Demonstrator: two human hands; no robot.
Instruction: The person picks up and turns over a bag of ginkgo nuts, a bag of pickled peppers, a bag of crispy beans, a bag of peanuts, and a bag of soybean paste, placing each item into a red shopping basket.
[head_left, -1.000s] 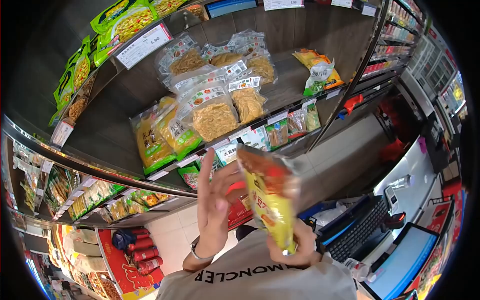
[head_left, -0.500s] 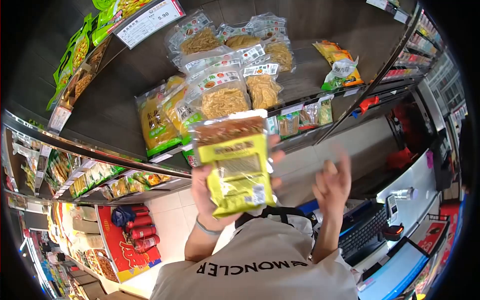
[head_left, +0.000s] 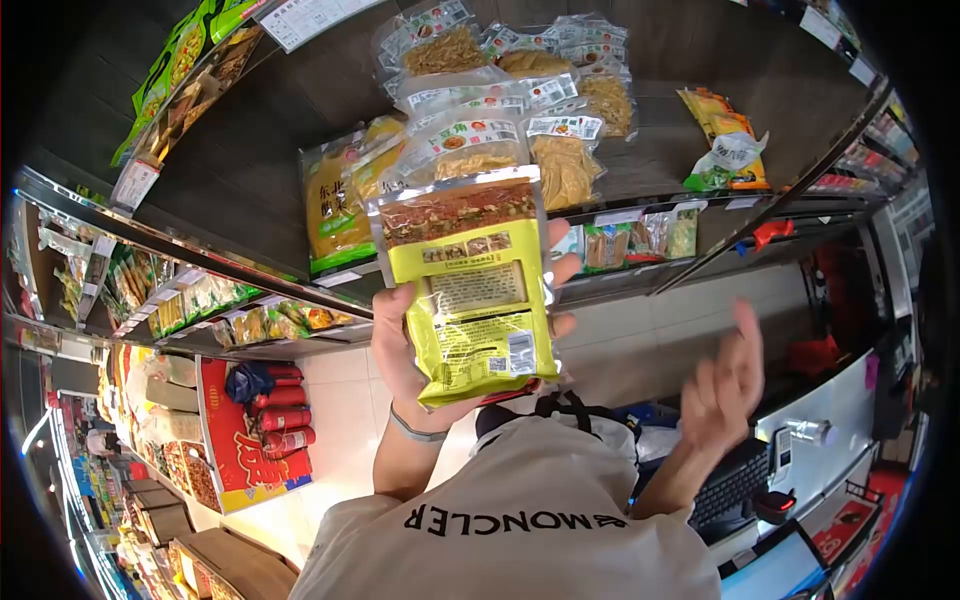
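Observation:
My left hand (head_left: pixel 400 350) grips a yellow-green food packet (head_left: pixel 470 285) and holds it up flat, its printed back with a barcode facing me, in front of a dark shelf (head_left: pixel 250 170). My right hand (head_left: pixel 725 390) hangs apart to the right with spread fingers and nothing in it. Just behind the packet, clear bags of dried yellow strips (head_left: pixel 565 165) and yellow-green bags (head_left: pixel 335 205) lie on the shelf.
Lower shelves with small packets (head_left: pixel 200 305) run to the left. A red display with red canisters (head_left: pixel 265 420) stands on the floor. A keyboard (head_left: pixel 730 490), a barcode scanner (head_left: pixel 775 505) and a counter (head_left: pixel 820 450) are at the right.
The packet passed from my right hand into my left and turned its back toward me. It rose closer to the shelf. My right hand let go and moved off right.

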